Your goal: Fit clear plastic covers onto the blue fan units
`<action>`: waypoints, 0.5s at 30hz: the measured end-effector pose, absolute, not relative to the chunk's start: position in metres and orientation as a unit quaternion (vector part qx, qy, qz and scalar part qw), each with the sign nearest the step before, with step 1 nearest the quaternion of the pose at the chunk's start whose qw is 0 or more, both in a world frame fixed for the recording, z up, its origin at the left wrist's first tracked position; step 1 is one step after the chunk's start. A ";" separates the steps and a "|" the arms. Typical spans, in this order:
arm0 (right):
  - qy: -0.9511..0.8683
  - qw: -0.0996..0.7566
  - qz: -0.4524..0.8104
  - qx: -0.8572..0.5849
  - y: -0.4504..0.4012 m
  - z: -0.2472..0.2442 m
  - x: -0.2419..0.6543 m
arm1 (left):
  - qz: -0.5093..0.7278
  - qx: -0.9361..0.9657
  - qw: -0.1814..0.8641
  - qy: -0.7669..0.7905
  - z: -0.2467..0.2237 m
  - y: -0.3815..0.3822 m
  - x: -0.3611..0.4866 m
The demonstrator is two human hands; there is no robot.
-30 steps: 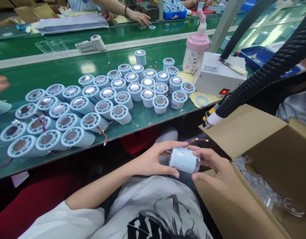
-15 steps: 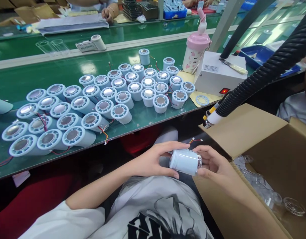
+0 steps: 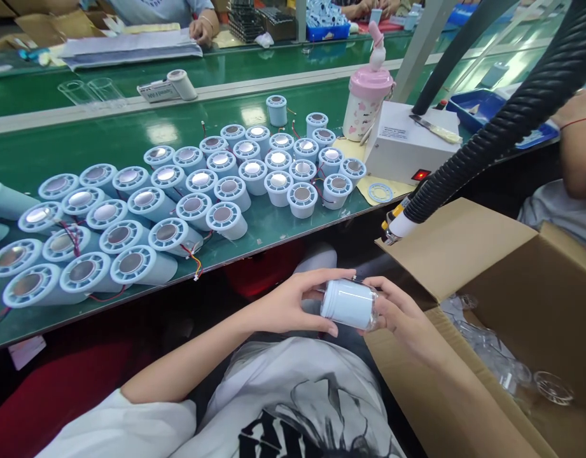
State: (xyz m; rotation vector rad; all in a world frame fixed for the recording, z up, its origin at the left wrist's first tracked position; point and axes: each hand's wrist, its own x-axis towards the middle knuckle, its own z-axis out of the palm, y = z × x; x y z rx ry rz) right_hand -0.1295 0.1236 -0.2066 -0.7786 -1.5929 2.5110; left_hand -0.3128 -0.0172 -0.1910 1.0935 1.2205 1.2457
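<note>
Holding a pale blue cylinder [image 3: 346,303] level between them, the two hands are just above the person's lap. The left hand [image 3: 305,304] is curved round its left end, thumb below and fingers above; the right hand [image 3: 398,313] has its fingertips closed on the clear cover [image 3: 373,310] at the other end

To the right of the hands is an open cardboard box [image 3: 536,292] with clear plastic parts [image 3: 505,366] inside. Just above the right hand hangs a black ribbed hose [image 3: 445,181] with a white nozzle [image 3: 401,225]

Beyond the left hand, rows of blue cylinders [image 3: 226,217] crowd the green bench [image 3: 254,245] — round ends up, many leaning, thin wires among them. Farther out, beyond the right hand, are a flat blue ring [image 3: 380,193] on yellow paper [image 3: 402,189], a white machine [image 3: 410,143] with a lit red switch [image 3: 421,175], and a pink-lidded cup [image 3: 366,105]

Farthest, ahead and left of the hands — two clear tubes [image 3: 102,92], then a co-worker's hand [image 3: 202,30] by a stack of papers [image 3: 130,48]
</note>
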 end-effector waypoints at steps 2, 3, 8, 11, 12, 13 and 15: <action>-0.485 0.070 0.830 -0.266 0.123 -0.218 -0.132 | 0.532 0.424 0.536 0.499 -0.197 -0.009 -0.315; -0.466 0.093 0.837 -0.273 0.124 -0.224 -0.133 | 0.537 0.409 0.546 0.496 -0.200 -0.002 -0.316; -0.421 0.198 0.835 -0.295 0.135 -0.255 -0.149 | 0.534 0.372 0.574 0.497 -0.217 0.047 -0.327; -0.415 0.247 0.822 -0.303 0.148 -0.270 -0.160 | 0.510 0.390 0.570 0.513 -0.220 0.077 -0.336; -0.414 0.260 0.817 -0.305 0.152 -0.274 -0.163 | 0.505 0.397 0.566 0.516 -0.221 0.084 -0.340; -0.415 0.270 0.813 -0.306 0.156 -0.276 -0.165 | 0.501 0.405 0.562 0.518 -0.221 0.089 -0.342; -0.423 0.281 0.806 -0.305 0.161 -0.278 -0.168 | 0.494 0.419 0.552 0.525 -0.220 0.092 -0.347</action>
